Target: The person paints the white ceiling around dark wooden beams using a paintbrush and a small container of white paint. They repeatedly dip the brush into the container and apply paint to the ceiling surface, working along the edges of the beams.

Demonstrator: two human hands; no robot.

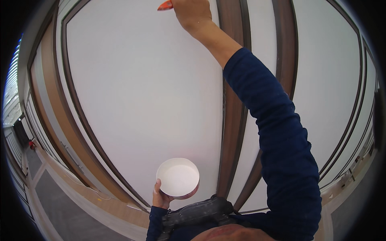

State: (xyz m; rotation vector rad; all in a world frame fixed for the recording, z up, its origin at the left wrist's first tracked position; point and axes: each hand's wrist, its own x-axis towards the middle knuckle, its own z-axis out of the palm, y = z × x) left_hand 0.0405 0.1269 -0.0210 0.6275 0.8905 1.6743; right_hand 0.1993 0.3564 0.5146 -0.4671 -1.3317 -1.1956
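Observation:
My right arm, in a dark blue sleeve, reaches up across the white wall panel [140,80]. At the top edge my right hand [194,15] is closed round a tool, of which an orange, tapered end [165,5] sticks out to the left. The other end of that tool is hidden or out of view. Low in front of me, my left hand [161,197] grips a round tub [192,193] from its left side, thumb at the rim. White inside, the tub has a reddish outer wall and tilts toward me.
Dark brown wooden strips [233,100] run up the wall beside my right arm. A tan door frame [76,120] stands at the left. Grey floor covering [68,205] lies at the lower left, with a small red object [32,145] farther off. A black strap or bag [197,211] crosses my body.

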